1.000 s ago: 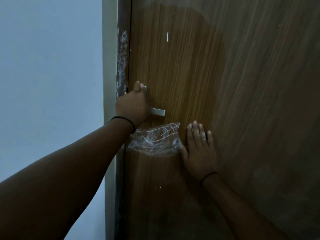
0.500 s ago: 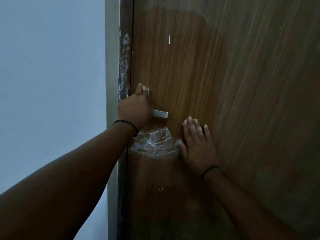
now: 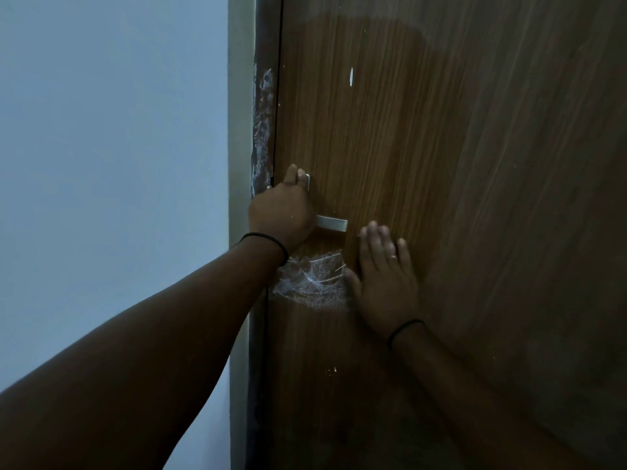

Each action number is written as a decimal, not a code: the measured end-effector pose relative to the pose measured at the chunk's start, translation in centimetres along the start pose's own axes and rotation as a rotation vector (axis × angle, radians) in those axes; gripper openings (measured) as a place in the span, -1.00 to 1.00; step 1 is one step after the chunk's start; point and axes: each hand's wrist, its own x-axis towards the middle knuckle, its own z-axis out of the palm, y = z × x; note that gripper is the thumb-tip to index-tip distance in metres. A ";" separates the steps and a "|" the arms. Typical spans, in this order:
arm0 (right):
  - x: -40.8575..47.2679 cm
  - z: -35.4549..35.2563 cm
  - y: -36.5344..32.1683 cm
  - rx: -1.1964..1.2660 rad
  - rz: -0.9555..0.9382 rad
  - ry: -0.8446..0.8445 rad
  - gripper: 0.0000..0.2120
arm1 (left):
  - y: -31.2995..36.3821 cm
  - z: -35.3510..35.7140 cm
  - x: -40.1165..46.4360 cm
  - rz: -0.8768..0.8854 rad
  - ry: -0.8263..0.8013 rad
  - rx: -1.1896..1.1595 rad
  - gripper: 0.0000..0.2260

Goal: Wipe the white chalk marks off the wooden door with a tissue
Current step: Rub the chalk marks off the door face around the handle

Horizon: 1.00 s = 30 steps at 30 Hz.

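Note:
The wooden door [image 3: 475, 164] fills the right side of the head view. A smeared white chalk patch [image 3: 308, 283] sits just below the metal door handle [image 3: 334, 222]. My left hand [image 3: 281, 212] is closed around the handle's inner end. My right hand [image 3: 383, 283] lies flat on the door with fingers pointing up, its thumb edge touching the right side of the chalk patch. No tissue shows; anything under the palm is hidden. A short white chalk mark [image 3: 351, 77] is higher on the door, and tiny white specks [image 3: 331, 370] lie lower down.
White smears run down the dark door frame [image 3: 263, 130] left of the door edge. A plain pale wall [image 3: 101, 164] takes up the left side. Both wrists wear thin black bands. The light is dim.
My right hand has slid up and to the left along the door, covering more of the chalk patch's right edge. My left hand has stayed on the handle.

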 end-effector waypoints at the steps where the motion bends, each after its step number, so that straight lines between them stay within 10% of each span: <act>1: 0.4 0.2 -1.1 0.008 -0.037 -0.016 -0.34 | 0.0 0.0 0.0 0.002 0.003 0.003 -0.59; 30: -2.1 1.9 -0.1 -0.029 -0.007 -0.007 -0.34 | -0.4 0.5 0.1 -0.001 -0.013 0.006 -0.56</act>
